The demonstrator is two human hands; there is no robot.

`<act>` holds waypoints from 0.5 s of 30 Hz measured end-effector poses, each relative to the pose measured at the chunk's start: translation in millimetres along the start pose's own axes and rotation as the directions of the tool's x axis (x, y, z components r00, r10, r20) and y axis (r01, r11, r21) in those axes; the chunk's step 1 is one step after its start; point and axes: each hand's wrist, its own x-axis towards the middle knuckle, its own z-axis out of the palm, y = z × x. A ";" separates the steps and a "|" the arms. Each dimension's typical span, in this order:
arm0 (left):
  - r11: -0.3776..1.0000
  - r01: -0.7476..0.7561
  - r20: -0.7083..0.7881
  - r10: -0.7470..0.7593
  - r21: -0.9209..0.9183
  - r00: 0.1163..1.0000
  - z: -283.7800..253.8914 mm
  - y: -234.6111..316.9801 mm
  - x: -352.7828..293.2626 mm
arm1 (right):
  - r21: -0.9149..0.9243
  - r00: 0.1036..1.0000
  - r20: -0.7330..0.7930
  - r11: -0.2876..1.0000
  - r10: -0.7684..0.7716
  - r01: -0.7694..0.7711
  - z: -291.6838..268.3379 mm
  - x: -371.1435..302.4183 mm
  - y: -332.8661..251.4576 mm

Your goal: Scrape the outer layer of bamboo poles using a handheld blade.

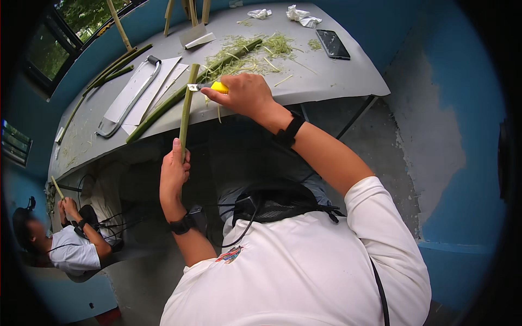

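Left hand: the left hand is wrapped tight around the lower end of a green stalk, below the table's near edge.
Stalk: it stands nearly upright, its top reaching up over the near edge of the grey table.
Right hand: the right hand is closed around a knife with a yellow handle (the blade points left), and the blade meets the stalk near its top.
Table middle: a second, longer green stalk lies slantwise, with a heap of green shavings around its far end.
Table left side: a metal hand saw rests on white sheets, with thin green stems beside it.
Far right corner: a dark phone lies flat, crumpled white paper just beyond it.
Lower left: another person sits holding a short stalk piece.
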 end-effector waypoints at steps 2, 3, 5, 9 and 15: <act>1.000 0.001 0.022 -0.001 -0.007 1.000 3.1 1.1 2.5 | 0.006 1.000 0.000 1.000 -0.002 0.002 0.7 -1.0 4.9; 1.000 0.008 0.028 -0.007 -0.013 1.000 3.2 0.7 3.3 | 0.000 1.000 -0.005 1.000 0.002 -0.002 -0.5 -1.3 6.6; 1.000 -0.016 0.032 0.016 -0.011 0.999 4.2 0.8 5.0 | 0.006 1.000 -0.018 1.000 -0.005 0.005 0.2 0.2 2.2; 0.998 -0.043 0.067 0.045 -0.040 0.997 1.2 -7.1 9.8 | 0.024 1.000 0.024 1.000 0.004 -0.005 -6.2 2.1 -9.6; 0.994 -0.093 0.056 0.096 -0.051 0.994 -0.1 -8.7 8.2 | -0.031 0.995 0.101 0.999 0.008 -0.005 -3.1 4.7 -24.2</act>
